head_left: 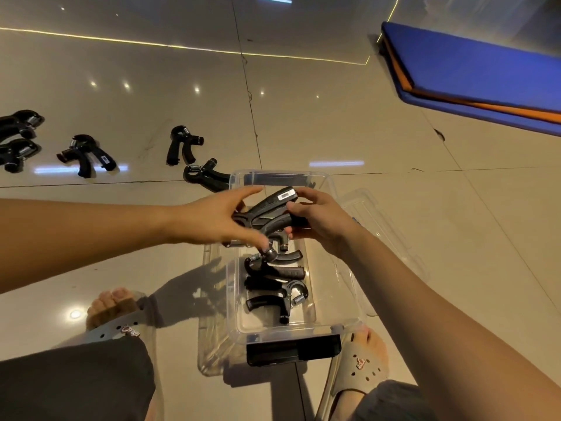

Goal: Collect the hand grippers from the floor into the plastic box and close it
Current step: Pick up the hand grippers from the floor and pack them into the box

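A clear plastic box [340, 287] stands open on the floor between my feet, with several black hand grippers [274, 284] lying inside. Over the box's far half I hold another black hand gripper [270, 212]. My right hand [318, 220] grips its handles. My left hand [218, 220] touches its spring end, fingers spread. On the floor to the left lie more grippers: one against the box's far left corner [203, 174], one upright [182, 145], one further left [86, 154], and two at the left edge [18, 138].
The clear lid [391, 238] lies on the floor to the right of the box. A blue and orange folded mat [473, 77] lies at the far right. My sandalled feet [361, 363] flank the box's near end on the glossy tiled floor.
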Motion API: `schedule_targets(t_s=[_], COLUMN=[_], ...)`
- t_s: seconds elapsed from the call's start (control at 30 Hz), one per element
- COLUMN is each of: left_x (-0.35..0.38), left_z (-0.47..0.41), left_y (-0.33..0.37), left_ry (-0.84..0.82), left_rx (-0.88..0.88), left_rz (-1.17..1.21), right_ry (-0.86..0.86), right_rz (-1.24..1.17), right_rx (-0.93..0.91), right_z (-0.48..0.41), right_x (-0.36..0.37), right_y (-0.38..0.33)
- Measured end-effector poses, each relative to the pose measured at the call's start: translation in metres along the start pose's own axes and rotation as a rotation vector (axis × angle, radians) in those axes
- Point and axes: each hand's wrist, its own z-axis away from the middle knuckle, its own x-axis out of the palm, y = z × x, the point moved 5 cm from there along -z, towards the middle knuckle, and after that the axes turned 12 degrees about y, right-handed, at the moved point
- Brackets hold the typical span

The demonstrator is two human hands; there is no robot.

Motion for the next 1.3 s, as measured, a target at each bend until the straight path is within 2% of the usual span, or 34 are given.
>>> schedule_targets(t_s=[0.1, 0.23, 0.33, 0.43, 0.5, 0.6, 0.7, 0.8, 0.93, 1.17, 1.3], left_x=[-0.023, -0.034, -0.029, -0.027, -0.026, -0.026, -0.024, -0.022, -0.018, -0.011, -0.009], left_z=[-0.005, -0.008, -0.009, -0.01, -0.011, -0.011, -0.011, -0.011, -0.009, -0.01, -0.015], left_y=[-0.009, -0.005, 0.004, 0.009, 0.01, 0.011, 0.014, 0.018, 0.02, 0.021, 0.024], left_ry=[0.067, 0.12, 0.181, 0.268, 0.301, 0.33, 0.337, 0.337, 0.335, 0.267, 0.192], left_rx=[-0.193, -0.236, -0.212, -0.21, -0.23, -0.27, -0.292, -0.313, -0.349, -0.395, -0.348], left_rz=[0.142, 0.277, 0.29, 0.273, 0.278, 0.311, 0.354, 0.399, 0.474, 0.56, 0.516], right_ry=[0.061, 0.089, 0.15, 0.259, 0.178, -0.089, -0.196, -0.092, 0.055, 0.095, 0.125], right_rz=[-0.113, -0.176, 0.113, 0.53, 0.635, 0.608, 0.62, 0.71, 0.719, 0.568, 0.489], right_rx=[0.065, 0.096, 0.007, -0.236, -0.353, -0.33, -0.376, -0.55, -0.665, -0.667, -0.627], right_z=[-0.004, -0.006, -0.004, 0.001, 0.006, 0.014, 0.022, 0.024, 0.03, 0.031, 0.028], right_x=[-0.017, -0.022, -0.02, -0.022, -0.016, 0.001, 0.015, 0.024, 0.032, 0.029, 0.019], right_y=[0.005, 0.008, 0.0, -0.016, -0.026, -0.021, -0.017, -0.018, -0.017, -0.008, -0.002])
